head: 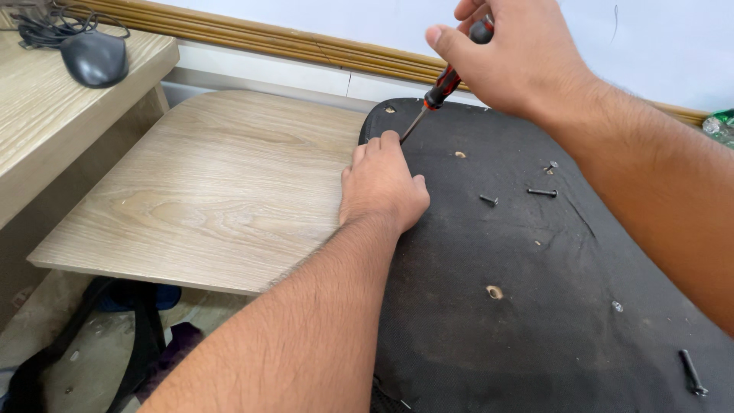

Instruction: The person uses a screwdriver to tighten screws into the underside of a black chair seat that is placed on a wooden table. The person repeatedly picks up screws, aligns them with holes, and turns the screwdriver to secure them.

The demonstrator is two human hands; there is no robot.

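Note:
My right hand (511, 55) grips the handle of a red-and-black screwdriver (447, 79), held slanted down to the left. Its metal tip meets the black fabric-covered panel (535, 306) right at the fingertips of my left hand (382, 183). My left hand rests knuckles up on the panel's left edge, its fingers pinched around the tip; whatever it holds there is hidden. Loose black screws lie on the fabric: one short (488, 200), one longer (542, 192), another near the lower right corner (693, 372). Several bare holes (495, 291) show in the panel.
A light wooden board (214, 191) lies to the left, under the panel's edge. A desk (46, 115) at far left bears a black computer mouse (95, 58) and cables. A wooden moulding (290, 42) runs along the wall. Dark bags (130, 336) lie on the floor below.

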